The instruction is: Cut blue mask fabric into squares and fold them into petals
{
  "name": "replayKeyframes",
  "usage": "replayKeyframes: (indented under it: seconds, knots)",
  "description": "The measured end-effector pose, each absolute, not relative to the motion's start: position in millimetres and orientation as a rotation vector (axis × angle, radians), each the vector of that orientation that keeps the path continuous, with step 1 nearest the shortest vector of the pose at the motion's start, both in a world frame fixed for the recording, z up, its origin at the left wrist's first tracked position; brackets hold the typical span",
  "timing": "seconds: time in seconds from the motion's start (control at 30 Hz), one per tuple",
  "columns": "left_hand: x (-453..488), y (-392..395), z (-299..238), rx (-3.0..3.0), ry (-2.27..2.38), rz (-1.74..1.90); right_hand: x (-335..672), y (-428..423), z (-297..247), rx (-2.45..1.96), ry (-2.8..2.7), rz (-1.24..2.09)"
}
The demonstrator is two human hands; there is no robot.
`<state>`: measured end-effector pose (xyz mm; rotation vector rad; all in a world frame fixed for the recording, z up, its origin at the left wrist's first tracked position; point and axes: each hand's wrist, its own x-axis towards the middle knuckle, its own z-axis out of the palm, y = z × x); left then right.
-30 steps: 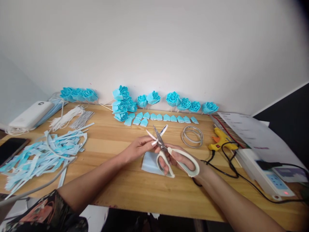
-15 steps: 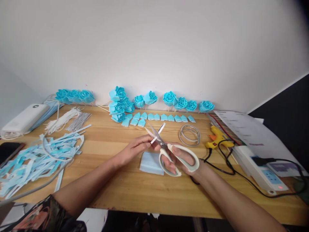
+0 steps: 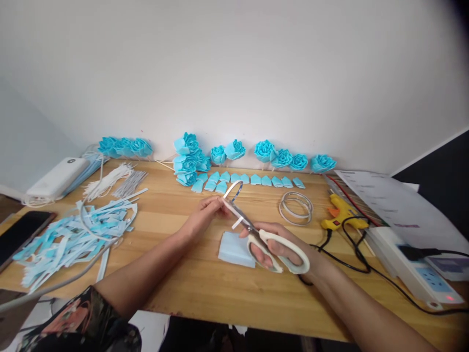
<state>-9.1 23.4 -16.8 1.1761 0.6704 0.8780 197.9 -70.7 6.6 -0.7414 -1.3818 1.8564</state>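
My left hand [image 3: 205,213] pinches a narrow white strip [image 3: 238,184] with dark blue marks between thumb and fingers. From there the strip bends up in an arc, and a white end [image 3: 237,223] shows below the scissor blades. My right hand [image 3: 284,243] has its fingers through the cream handles of a pair of scissors [image 3: 252,229]. Their blades look nearly together, pointing up and left, with the tips at my left fingertips. Beneath the scissors lies a folded light blue sheet [image 3: 234,252] on the wooden table.
Blue fabric flowers [image 3: 266,151] line the wall, with small blue cut pieces [image 3: 255,179] before them. Two thin rings [image 3: 296,208], a yellow glue gun [image 3: 342,211] and a power strip [image 3: 417,269] are right. Left lie scraps [image 3: 78,234], a phone [image 3: 24,237] and a white power bank [image 3: 57,178].
The strip, nearly straight before, now bows into an arc. The scissor blades have come closer together, and my left fingers now pinch near their tips. The whole view has shifted slightly.
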Motion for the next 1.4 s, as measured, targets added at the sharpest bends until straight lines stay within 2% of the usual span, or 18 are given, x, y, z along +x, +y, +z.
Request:
replayKeyframes:
  seconds: [0.2, 0.63, 1.4]
  knots:
    - [-7.3, 21.3, -9.1, 1.127, 0.533, 0.885, 203.8, -66.3, 7.4, -0.629, -1.41, 1.708]
    - [-8.2, 21.9, -11.1, 1.069, 0.455, 0.765, 206.8, -65.0, 3.5, -0.709, -1.419, 1.894]
    - [-18.0, 14.3, -4.7, 1.589, 0.519, 0.556, 199.5, -66.2, 0.3, -0.684, -1.398, 1.905]
